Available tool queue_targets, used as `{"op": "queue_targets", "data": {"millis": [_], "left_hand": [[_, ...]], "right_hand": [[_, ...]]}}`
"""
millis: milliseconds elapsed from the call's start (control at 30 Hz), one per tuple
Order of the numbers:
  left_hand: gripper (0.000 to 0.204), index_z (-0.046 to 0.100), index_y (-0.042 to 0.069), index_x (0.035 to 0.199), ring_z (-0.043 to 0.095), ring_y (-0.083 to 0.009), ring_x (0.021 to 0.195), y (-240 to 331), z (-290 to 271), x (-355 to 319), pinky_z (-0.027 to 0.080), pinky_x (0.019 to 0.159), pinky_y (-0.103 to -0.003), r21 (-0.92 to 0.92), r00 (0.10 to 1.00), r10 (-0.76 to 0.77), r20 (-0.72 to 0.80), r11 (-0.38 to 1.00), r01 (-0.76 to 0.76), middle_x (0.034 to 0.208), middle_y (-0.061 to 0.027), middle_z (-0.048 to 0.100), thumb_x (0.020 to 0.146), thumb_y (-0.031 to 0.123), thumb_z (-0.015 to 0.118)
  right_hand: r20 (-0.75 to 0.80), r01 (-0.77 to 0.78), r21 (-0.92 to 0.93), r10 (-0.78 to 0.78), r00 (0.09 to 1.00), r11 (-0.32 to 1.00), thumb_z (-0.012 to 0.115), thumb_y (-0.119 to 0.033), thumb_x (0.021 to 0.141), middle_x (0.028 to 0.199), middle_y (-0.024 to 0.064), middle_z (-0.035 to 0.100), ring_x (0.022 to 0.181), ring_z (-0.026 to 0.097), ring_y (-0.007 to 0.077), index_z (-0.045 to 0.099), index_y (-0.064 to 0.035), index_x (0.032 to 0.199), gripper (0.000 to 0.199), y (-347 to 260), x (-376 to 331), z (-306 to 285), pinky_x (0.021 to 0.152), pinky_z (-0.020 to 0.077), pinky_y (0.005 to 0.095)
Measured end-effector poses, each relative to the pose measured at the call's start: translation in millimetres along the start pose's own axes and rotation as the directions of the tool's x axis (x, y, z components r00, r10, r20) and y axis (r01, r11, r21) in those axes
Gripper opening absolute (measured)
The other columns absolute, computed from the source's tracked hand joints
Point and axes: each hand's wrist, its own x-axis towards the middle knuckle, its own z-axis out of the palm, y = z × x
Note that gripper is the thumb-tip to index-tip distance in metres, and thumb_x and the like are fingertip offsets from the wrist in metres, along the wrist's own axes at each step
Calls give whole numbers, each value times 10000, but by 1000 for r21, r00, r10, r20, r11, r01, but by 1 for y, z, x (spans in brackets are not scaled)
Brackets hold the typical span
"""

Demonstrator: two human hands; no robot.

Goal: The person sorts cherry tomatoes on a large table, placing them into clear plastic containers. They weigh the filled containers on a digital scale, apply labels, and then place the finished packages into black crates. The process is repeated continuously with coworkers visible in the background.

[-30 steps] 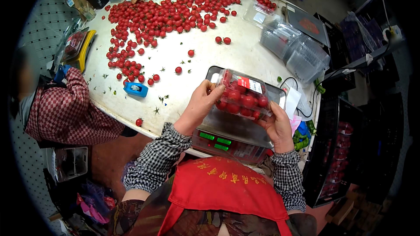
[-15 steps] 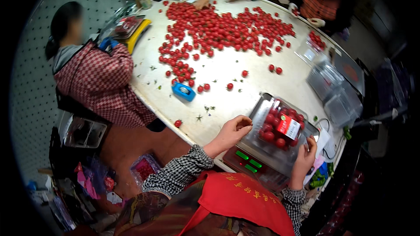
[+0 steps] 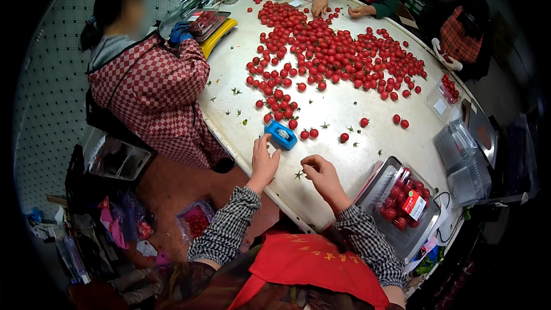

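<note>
My left hand [image 3: 264, 163] is open at the table's near edge. Its fingertips reach the left end of a blue tape dispenser [image 3: 280, 135]; whether they touch it I cannot tell. To its right, my right hand [image 3: 323, 177] hovers over the table with curled fingers drawn together; anything inside them is hidden. A clear plastic box of cherry tomatoes [image 3: 395, 213] with a red-and-white label [image 3: 414, 205] sits on the metal tray of a scale [image 3: 367, 196], right of my right forearm. Loose tomatoes [image 3: 309, 134] lie beside the dispenser.
A large heap of cherry tomatoes [image 3: 336, 57] covers the table's far middle. Empty clear boxes [image 3: 459, 152] are stacked at the right edge. A person in a checked smock [image 3: 152, 89] works at the left beside a yellow scale [image 3: 219, 37]. Two others work across the table.
Both hands have left the scale and the box, moving left toward the tape dispenser. My right hand's fingers have curled. The view has shifted, and the box stays on the scale.
</note>
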Motion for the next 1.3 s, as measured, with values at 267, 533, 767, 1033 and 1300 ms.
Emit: {"op": "queue_targets", "data": {"millis": [267,533,767,1033,1300], "left_hand": [[748,418,19,1529,505,-419,1329,-67,-13,97,417,1142,-458,24,975,137,173,989,-143,1442,-229,544,796,-58,547],[647,485,29,1441,571,-329,1211,-89,-33,92,486,1031,-414,124,943,202,264,963,-241,1259,-175,563,814,-31,633],[494,532,-5,1269,651,-267,912,-79,-15,51,545,829,-375,-42,987,135,92,990,-132,1081,-140,606,848,20,789],[327,497,30,1045,629,-401,877,-60,0,40,504,770,-495,-79,968,8,250,997,12,954,-192,615,856,36,764],[296,474,31,1024,597,-471,942,-66,16,44,478,795,-552,-27,980,116,160,993,-113,976,-222,599,850,17,714]], "right_hand": [[109,-346,209,330,938,914,660,-204,987,1309,117,623,1040,674,198,520,31,1429,520,38,79,62,849,553,316],[-9,-296,409,329,944,863,647,-81,946,1383,156,583,1105,664,222,463,54,1467,569,41,103,75,919,552,333],[-113,-198,510,294,949,837,648,-45,946,1319,156,607,1135,668,213,403,26,1497,607,34,130,73,961,549,320],[-221,-78,406,181,958,911,642,-40,965,1199,108,645,1041,639,164,577,-8,1270,313,44,148,63,876,521,288],[-276,-133,-165,84,958,977,649,-105,940,900,67,708,823,638,127,708,52,1003,179,33,155,74,752,508,284]]}}
